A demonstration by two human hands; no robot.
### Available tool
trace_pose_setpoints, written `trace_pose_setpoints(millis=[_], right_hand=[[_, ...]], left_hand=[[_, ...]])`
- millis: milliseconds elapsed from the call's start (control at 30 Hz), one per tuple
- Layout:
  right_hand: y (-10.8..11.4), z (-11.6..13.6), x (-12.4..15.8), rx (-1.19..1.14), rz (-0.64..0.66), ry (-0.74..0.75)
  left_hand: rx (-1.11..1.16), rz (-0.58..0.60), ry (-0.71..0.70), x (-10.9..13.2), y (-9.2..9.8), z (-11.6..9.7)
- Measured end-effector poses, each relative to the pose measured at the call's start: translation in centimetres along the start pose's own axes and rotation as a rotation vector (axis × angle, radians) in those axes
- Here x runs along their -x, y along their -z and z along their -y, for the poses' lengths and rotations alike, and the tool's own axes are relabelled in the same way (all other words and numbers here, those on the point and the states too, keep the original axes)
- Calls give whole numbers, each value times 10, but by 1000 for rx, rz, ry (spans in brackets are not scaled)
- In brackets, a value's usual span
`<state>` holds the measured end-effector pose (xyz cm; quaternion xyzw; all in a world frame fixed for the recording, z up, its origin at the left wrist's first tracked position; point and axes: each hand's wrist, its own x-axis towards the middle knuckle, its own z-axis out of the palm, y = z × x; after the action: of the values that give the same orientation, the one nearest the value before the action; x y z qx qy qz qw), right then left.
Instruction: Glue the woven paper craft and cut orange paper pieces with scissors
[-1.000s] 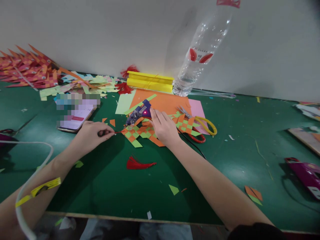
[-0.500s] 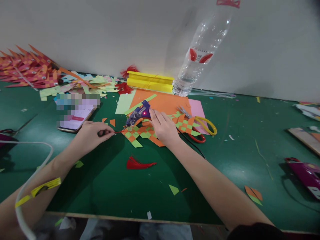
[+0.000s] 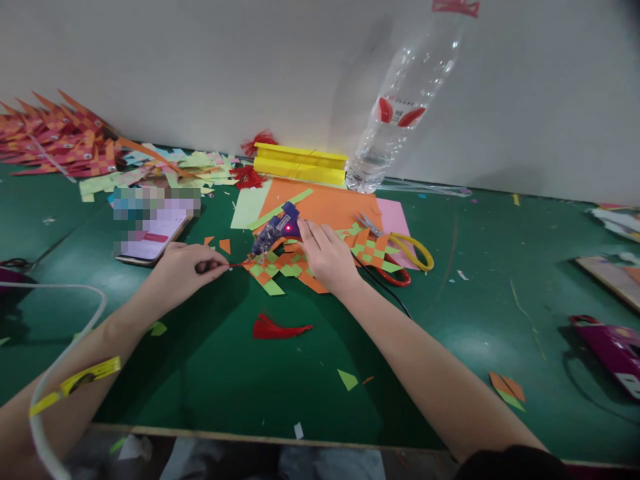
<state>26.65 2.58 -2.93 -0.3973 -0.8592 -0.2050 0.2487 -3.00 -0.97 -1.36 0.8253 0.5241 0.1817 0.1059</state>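
Left hand (image 3: 186, 270) pinching one red cord (image 3: 234, 265), right hand (image 3: 327, 257) gripping one glue gun (image 3: 276, 228), one loose tassel (image 3: 277, 327)

Bare forearms (image 3: 415, 360) (dark right sleeve (image 3: 510, 463)).

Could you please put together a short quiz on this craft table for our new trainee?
1. True or false: the glue gun under the right hand shows a lit red light.
2. Which thing lies loose on the green table, nearer the person than the woven paper piece? A. yellow scissors B. red tassel C. plastic bottle
3. What do the left hand fingers pinch at the tip of the woven paper piece?
Key: 1 true; 2 B; 3 a thin red string.
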Motion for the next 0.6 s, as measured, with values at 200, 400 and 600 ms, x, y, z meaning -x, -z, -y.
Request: trace_pose_setpoints(millis=[200,400,600], right_hand=[[0,0,0,23,-18,17],[2,0,-1,6,-1,14],[5,1,-1,23,-31,28]], left_hand=[[3,0,1,0,0,-1],[4,-7,-7,0,1,-2],[2,-3,0,0,1,-2]])
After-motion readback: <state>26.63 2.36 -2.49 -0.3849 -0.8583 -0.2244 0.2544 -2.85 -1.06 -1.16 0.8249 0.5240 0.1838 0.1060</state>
